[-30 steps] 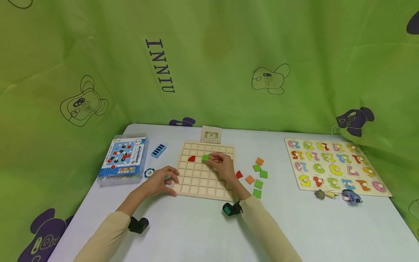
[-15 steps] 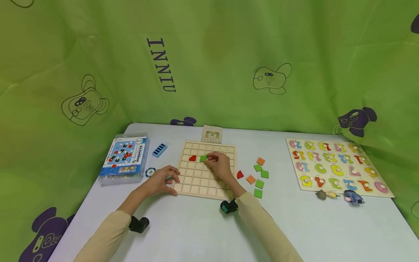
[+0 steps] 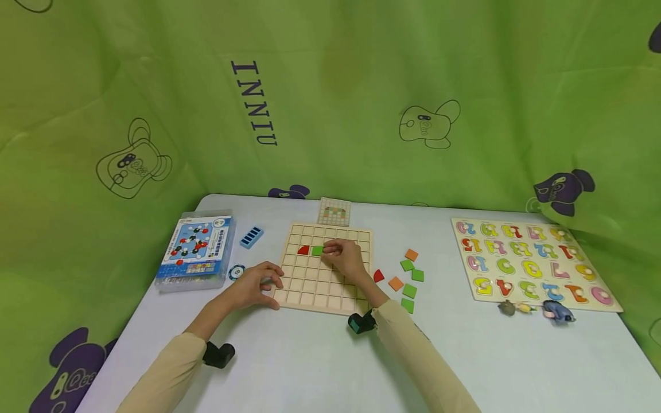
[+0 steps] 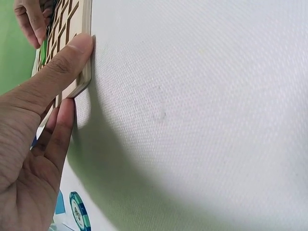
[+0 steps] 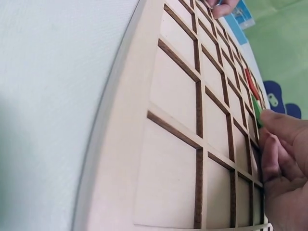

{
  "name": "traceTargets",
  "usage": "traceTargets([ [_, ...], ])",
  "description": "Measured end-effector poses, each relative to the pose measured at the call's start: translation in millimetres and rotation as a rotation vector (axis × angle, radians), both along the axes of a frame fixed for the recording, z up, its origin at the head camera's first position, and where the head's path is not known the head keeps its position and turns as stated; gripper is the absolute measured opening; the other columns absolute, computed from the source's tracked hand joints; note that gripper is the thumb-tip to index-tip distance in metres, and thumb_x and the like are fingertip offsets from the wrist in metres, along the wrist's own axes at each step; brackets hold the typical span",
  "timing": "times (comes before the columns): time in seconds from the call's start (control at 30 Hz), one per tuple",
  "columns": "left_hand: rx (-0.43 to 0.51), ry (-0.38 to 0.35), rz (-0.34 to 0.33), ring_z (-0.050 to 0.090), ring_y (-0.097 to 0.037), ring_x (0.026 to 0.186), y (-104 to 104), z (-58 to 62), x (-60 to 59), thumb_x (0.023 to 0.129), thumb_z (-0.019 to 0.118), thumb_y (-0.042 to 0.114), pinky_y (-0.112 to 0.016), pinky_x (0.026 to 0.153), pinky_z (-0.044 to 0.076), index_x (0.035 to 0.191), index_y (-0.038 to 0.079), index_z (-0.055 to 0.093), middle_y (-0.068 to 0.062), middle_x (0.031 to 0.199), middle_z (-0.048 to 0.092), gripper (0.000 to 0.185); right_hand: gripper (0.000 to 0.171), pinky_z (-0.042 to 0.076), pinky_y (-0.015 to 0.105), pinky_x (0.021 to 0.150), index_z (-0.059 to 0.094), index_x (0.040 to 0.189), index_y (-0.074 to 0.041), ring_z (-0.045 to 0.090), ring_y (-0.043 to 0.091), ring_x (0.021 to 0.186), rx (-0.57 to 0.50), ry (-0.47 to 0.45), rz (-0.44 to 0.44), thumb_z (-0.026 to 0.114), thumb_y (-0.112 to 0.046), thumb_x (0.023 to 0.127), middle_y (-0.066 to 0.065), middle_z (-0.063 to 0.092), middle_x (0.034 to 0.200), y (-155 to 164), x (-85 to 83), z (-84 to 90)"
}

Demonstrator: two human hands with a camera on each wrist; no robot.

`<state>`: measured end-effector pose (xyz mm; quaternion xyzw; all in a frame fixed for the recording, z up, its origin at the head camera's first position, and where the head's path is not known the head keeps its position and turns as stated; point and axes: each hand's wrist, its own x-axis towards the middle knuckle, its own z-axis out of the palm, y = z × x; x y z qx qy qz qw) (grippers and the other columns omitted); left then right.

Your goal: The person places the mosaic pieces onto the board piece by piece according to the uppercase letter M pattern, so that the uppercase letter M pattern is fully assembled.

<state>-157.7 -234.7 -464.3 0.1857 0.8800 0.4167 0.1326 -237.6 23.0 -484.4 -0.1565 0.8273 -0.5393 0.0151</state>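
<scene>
My right hand (image 3: 345, 261) pinches a green square tile (image 3: 317, 251) between thumb and fingertips, low over the wooden grid board (image 3: 308, 285). Just left of that tile, a red quarter-round piece (image 3: 303, 250) lies in a cell of the board. At the board's near left corner, my left hand (image 3: 254, 285) holds the edge. The left wrist view shows its thumb (image 4: 79, 45) on the frame and its other fingers along the adjoining side. From the right wrist, the green tile (image 5: 256, 109) looks tilted, its edge down at the cells.
Loose green tiles (image 3: 417, 276), orange tiles (image 3: 395, 283) and a red piece (image 3: 378, 276) lie right of the board. Behind it is a pattern card (image 3: 334, 212). A boxed set (image 3: 195, 252), blue block (image 3: 251, 237) and chip (image 3: 237, 272) stand left; a number puzzle (image 3: 532, 264) lies far right.
My right hand has moved slightly left with the green tile, bringing it beside the red quarter-round piece. The left hand has stayed at the board's corner.
</scene>
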Motion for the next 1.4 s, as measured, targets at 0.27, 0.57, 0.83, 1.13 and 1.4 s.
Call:
traceTargets([
  [0.27, 0.01, -0.005, 0.004, 0.048, -0.034, 0.118, 0, 1.2, 1.2, 0.066, 0.087, 0.01, -0.03, 0.087, 0.055, 0.087, 0.007, 0.066, -0.014, 0.126, 0.052, 0.03, 0.021, 0.055, 0.024, 0.067, 0.071, 0.103, 0.001, 0.065, 0.019, 0.075, 0.0, -0.046, -0.005, 0.074, -0.003, 0.082, 0.011, 0.072, 0.089, -2, -0.3, 0.6],
  [0.57, 0.024, -0.014, 0.013, 0.048, -0.035, 0.119, 1, 2.6, 3.0, 0.066, 0.087, 0.009, -0.032, 0.088, 0.054, 0.088, 0.006, 0.066, -0.014, 0.126, 0.052, 0.031, 0.021, 0.053, 0.022, 0.066, 0.07, 0.104, 0.001, 0.063, 0.015, 0.074, -0.008, -0.059, 0.022, 0.072, -0.003, 0.084, 0.011, 0.072, 0.091, 0, -0.6, -0.9],
  [0.83, 0.019, -0.011, 0.015, 0.048, -0.035, 0.118, 1, 3.1, 3.4, 0.066, 0.087, 0.009, -0.032, 0.088, 0.054, 0.088, 0.006, 0.066, -0.015, 0.127, 0.052, 0.03, 0.021, 0.052, 0.025, 0.07, 0.068, 0.109, 0.001, 0.062, 0.02, 0.083, 0.028, -0.039, 0.082, 0.066, -0.002, 0.089, 0.012, 0.071, 0.097, 0, -0.5, 1.0],
  [1.13, 0.03, -0.019, 0.022, 0.047, -0.035, 0.12, 1, 0.1, 2.5, 0.065, 0.087, 0.009, -0.031, 0.088, 0.054, 0.088, 0.006, 0.066, -0.014, 0.127, 0.052, 0.031, 0.027, 0.055, 0.029, 0.081, 0.06, 0.116, 0.012, 0.063, 0.032, 0.095, -0.096, -0.055, 0.12, 0.062, 0.0, 0.091, 0.022, 0.066, 0.105, 18, 0.8, 8.8],
  [1.4, 0.027, -0.021, 0.023, 0.047, -0.035, 0.119, 1, 1.8, 2.2, 0.066, 0.087, 0.009, -0.031, 0.088, 0.054, 0.087, 0.006, 0.066, -0.014, 0.126, 0.052, 0.031, 0.031, 0.051, 0.026, 0.089, 0.058, 0.12, 0.009, 0.059, 0.032, 0.106, -0.139, -0.116, 0.038, 0.062, -0.002, 0.091, 0.022, 0.063, 0.114, 62, 2.6, 24.6],
])
